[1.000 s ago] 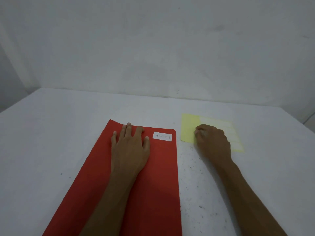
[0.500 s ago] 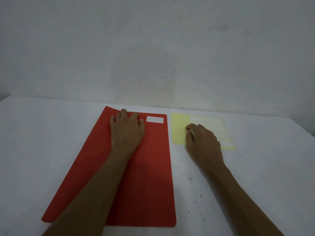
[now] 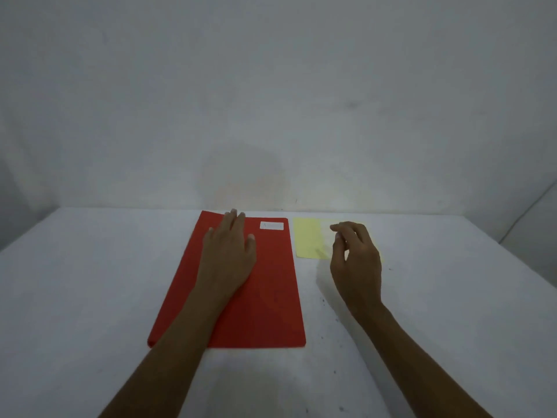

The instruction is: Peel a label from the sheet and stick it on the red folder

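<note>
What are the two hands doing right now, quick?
Left hand: open, flat on the red folder.
Right hand: raised over the yellow label sheet, fingers curled; whether it holds a label cannot be told.

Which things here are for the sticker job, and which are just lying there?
For the job:
red folder
yellow label sheet
white label, already on the folder
left hand
right hand

Just there:
white table
wall

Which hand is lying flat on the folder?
The left hand, palm down on the red folder; the right hand hovers curled above the yellow label sheet.
</note>
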